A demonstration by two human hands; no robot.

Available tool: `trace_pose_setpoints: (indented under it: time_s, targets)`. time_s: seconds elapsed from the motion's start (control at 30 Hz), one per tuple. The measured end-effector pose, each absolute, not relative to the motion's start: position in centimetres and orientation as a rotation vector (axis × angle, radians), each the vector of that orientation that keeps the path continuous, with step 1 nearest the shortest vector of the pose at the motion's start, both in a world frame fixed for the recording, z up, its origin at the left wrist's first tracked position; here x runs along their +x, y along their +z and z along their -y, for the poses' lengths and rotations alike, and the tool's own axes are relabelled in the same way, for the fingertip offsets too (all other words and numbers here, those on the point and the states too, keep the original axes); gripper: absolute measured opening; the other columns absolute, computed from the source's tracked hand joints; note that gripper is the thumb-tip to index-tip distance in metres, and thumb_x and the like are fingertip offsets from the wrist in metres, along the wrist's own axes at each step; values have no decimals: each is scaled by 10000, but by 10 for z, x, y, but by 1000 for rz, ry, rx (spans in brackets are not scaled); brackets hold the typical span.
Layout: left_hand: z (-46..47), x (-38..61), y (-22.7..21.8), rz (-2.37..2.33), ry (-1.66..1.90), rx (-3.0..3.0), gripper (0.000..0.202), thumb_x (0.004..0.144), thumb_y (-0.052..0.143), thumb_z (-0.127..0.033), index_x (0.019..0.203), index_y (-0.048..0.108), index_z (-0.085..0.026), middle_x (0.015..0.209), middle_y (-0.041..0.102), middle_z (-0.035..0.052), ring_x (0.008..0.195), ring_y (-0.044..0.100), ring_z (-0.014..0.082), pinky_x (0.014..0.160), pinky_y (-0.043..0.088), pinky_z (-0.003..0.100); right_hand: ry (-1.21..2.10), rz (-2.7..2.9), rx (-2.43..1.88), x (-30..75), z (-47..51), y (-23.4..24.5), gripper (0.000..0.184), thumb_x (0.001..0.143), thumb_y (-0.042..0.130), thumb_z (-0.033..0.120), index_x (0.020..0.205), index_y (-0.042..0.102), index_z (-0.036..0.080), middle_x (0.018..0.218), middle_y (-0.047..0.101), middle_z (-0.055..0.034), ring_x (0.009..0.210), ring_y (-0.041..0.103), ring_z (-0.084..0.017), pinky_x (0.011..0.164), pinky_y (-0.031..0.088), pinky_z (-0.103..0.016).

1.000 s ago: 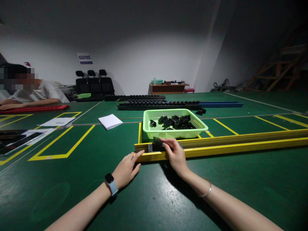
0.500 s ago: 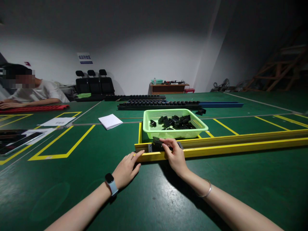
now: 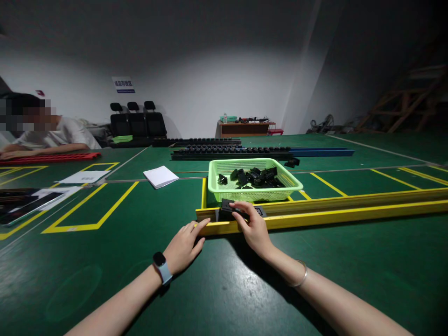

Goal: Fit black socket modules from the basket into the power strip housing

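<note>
A long yellow channel rail [image 3: 315, 215] lies across the green table, its left end close to me. My left hand [image 3: 184, 246] rests at that end with fingers stretched out, the index finger touching the top edge of the near wall. My right hand [image 3: 255, 227] pinches a black plastic block [image 3: 227, 210] between thumb and fingers. The block is inside the channel near its left end, standing above the near wall; its underside is hidden. Just right of the fingers, another dark piece [image 3: 260, 211] sits in the channel.
Behind the rail stands a green basket [image 3: 255, 194] with several black parts. Some black parts [image 3: 292, 162] lie beside it. White paper [image 3: 161, 177] is to the left. Farther back lie rails [image 3: 231, 152] lined with black parts. At far left a person leans by a red rail [image 3: 52, 158].
The black block in my right hand has tilted and turned slightly, showing more of its side. My left hand and the rail stay put.
</note>
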State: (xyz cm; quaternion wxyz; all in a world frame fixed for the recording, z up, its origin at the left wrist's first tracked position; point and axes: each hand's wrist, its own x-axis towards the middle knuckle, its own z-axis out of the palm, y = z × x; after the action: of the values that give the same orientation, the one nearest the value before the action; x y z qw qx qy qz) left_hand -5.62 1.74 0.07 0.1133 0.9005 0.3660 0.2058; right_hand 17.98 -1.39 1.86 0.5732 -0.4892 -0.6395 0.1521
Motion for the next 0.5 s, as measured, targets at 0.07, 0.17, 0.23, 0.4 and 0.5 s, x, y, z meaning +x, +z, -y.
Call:
trace_pose_setpoints:
  time_s: [0.07,0.17,0.23,0.4,0.5]
  targets:
    - [-17,-56,1,-1074,602,2641,511,927,419,-236,1421,292,-277,1066,542,71,990,539,227,901,463,424,355,1518,-1157,180,14,19,204,898,540,283,1096,585,258,1112,661,-32,1064,603,-183,943,463,-356]
    - [-17,-56,1,-1081,589,2642,506,929,414,-235,1420,292,-270,1062,541,72,983,539,227,896,463,424,349,1544,-1171,181,15,18,206,898,542,288,1095,598,268,1120,659,-28,1107,586,-193,956,460,-362]
    - [-17,-56,1,-1080,585,2645,507,931,410,-237,1422,287,-272,1062,540,72,979,539,226,893,463,423,323,1564,-1185,182,14,17,215,897,543,288,1103,601,270,1126,656,-32,1116,581,-199,967,455,-373]
    - [-18,-56,0,-1074,589,2647,516,933,407,-244,1431,272,-272,1070,536,74,990,535,228,897,461,424,167,1642,-1195,185,13,16,276,903,527,267,1173,582,261,1239,599,-55,1170,537,-205,1023,414,-401]
    - [-18,-56,0,-1080,578,2645,512,933,408,-244,1428,277,-267,1066,535,75,991,532,229,901,459,427,85,1684,-1201,185,14,16,261,913,500,258,1153,602,253,1273,574,-66,1198,511,-211,1029,407,-410]
